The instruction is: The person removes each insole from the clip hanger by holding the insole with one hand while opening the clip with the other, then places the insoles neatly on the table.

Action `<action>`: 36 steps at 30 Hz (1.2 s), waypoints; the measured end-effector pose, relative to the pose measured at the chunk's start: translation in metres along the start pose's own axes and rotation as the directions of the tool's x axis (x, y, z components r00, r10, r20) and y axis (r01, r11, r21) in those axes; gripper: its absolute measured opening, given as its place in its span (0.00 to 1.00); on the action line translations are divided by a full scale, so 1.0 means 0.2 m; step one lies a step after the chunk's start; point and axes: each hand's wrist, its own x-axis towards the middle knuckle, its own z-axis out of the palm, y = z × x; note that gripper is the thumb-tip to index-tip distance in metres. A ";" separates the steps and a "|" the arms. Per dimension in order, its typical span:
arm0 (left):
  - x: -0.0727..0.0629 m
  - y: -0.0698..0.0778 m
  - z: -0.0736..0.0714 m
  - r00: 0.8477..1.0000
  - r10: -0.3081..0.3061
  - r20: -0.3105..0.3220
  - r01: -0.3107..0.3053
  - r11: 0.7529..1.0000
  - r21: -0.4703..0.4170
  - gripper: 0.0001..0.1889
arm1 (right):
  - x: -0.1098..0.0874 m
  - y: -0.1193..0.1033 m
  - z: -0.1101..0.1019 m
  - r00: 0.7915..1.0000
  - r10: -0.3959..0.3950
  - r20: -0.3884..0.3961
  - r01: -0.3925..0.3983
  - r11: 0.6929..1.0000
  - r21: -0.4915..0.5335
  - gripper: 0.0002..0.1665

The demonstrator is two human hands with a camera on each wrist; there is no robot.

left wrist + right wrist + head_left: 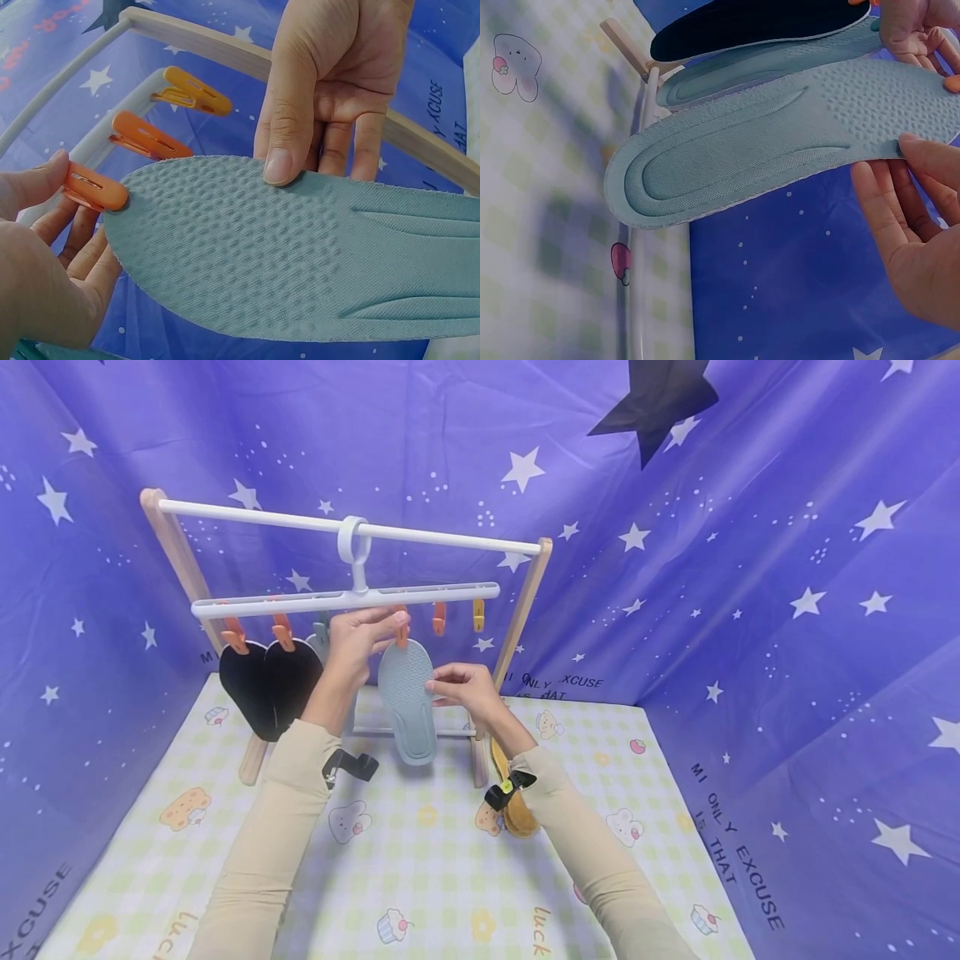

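A pale blue-green insole [407, 702] hangs toe end up, its top edge at an orange clip [97, 187] on the white hanger [420, 595]. Thumb and fingers of my left hand [358, 642] pinch that clip. My right hand [467, 687] pinches the insole's side edge, thumb on the textured front face and fingers behind, as the left wrist view shows. Two black insoles [294, 681] hang from orange clips at the hanger's left end. Behind my left hand, another blue-green insole [757, 71] hangs, partly hidden in the head view.
The hanger hooks over the white rail [450, 536] of a wooden-legged rack [525, 610]. An orange clip [439, 618] and a yellow clip [478, 615] hang bare to the right. A yellow-brown insole-shaped item [521, 818] lies on the checked tablecloth [450, 877], partly under my right forearm.
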 end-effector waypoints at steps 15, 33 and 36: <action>0.00 0.00 0.01 1.000 0.007 -0.005 -0.007 1.000 -0.013 0.23 | 0.01 0.00 -0.01 1.000 -0.009 -0.001 0.009 1.000 0.009 0.06; 0.00 0.00 0.01 1.000 0.022 -0.014 -0.023 0.997 -0.079 0.17 | -0.02 -0.03 -0.06 1.000 -0.010 -0.017 0.010 1.000 0.007 0.10; 0.00 0.00 0.01 1.000 0.027 -0.015 -0.028 0.996 -0.088 0.11 | -0.03 -0.04 -0.08 1.000 -0.010 -0.020 0.011 1.000 0.017 0.07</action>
